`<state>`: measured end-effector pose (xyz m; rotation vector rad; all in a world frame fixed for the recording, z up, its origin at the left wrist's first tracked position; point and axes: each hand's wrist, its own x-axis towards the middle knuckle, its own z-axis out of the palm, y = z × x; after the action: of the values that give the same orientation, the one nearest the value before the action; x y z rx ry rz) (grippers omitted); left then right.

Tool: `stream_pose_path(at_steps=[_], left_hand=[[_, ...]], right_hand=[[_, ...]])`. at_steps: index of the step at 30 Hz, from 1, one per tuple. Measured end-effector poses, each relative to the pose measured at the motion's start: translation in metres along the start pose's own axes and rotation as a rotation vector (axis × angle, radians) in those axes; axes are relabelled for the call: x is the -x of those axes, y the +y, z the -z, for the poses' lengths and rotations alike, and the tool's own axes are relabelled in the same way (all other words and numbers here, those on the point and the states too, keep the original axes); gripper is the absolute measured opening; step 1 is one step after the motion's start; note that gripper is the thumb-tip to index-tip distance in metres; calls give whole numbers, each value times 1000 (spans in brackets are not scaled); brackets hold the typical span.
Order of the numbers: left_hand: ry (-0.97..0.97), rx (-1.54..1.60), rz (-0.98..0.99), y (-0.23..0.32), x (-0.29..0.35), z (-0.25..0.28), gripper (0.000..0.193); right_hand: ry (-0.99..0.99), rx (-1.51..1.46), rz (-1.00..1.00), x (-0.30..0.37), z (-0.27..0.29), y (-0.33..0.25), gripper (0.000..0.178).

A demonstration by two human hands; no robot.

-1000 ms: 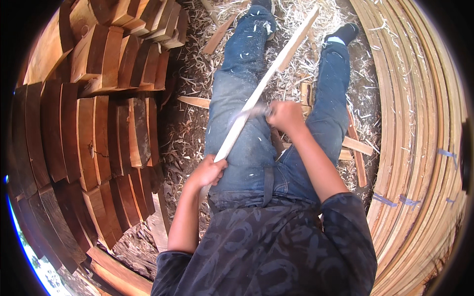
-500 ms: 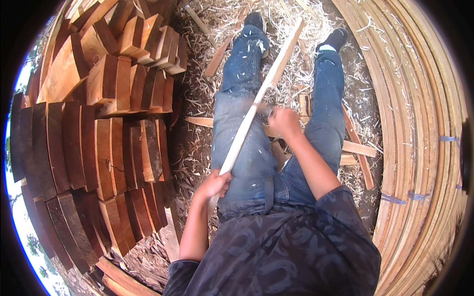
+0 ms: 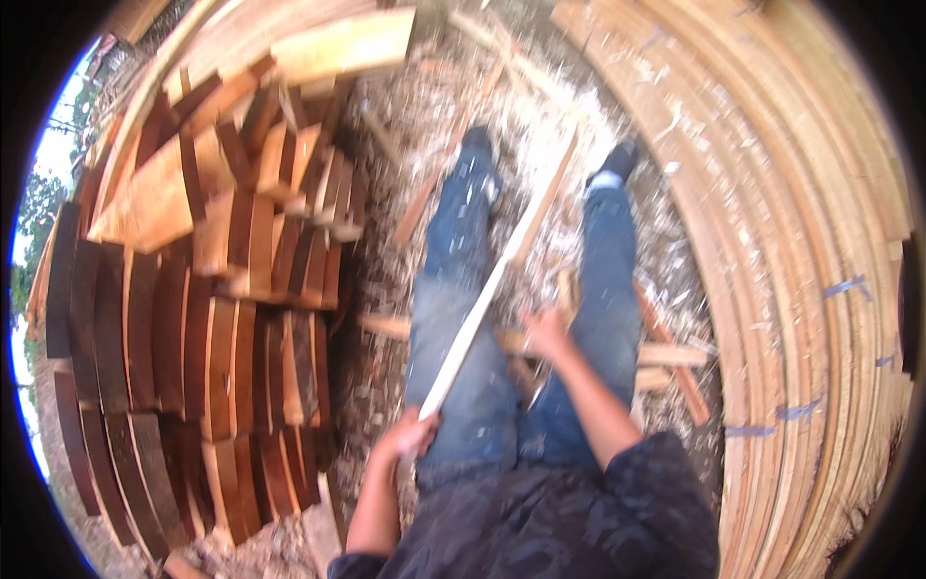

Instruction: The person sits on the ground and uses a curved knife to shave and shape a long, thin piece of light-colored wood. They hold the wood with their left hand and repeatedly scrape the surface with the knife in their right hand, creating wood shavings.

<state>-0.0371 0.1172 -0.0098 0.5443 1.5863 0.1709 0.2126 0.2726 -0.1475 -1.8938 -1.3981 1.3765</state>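
My left hand (image 3: 409, 434) is closed around the lower end of a long, pale wooden stick (image 3: 469, 333). The stick slants up and to the right across my left thigh, and its far end lies over the shavings between my feet. To the right of the stick's middle, my right hand (image 3: 547, 331) is closed above the gap between my legs, apart from the wood. Blur hides what its fingers hold.
Dark, short boards (image 3: 222, 357) are stacked high on the left. Long planks (image 3: 772, 318) tied with bluish strips line the right side. Curly shavings (image 3: 540, 106) and loose offcuts (image 3: 672, 355) cover the ground around my legs. A light board (image 3: 342, 46) lies at the upper left.
The view has tilted, so everything sits lower in the picture. My right hand, earlier beside the stick with a blurred dark tool reaching to it, is now farther down and away from the wood.
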Motion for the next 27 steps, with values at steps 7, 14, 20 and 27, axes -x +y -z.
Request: stream_pose_path(at_steps=[7, 14, 20, 27], left_hand=[[381, -483, -426, -75, -12, -5, 33], [225, -686, -309, 27, 97, -6, 49], [130, -380, -1475, 160, 220, -17, 37], [122, 83, -2317, 185, 244, -64, 16]], right_hand=[[-74, -528, 5, 40, -37, -66, 36], [-148, -432, 112, 61, -42, -72, 31], [-131, -505, 125, 72, -47, -65, 32], [-178, -496, 188, 66, -49, -68, 31]])
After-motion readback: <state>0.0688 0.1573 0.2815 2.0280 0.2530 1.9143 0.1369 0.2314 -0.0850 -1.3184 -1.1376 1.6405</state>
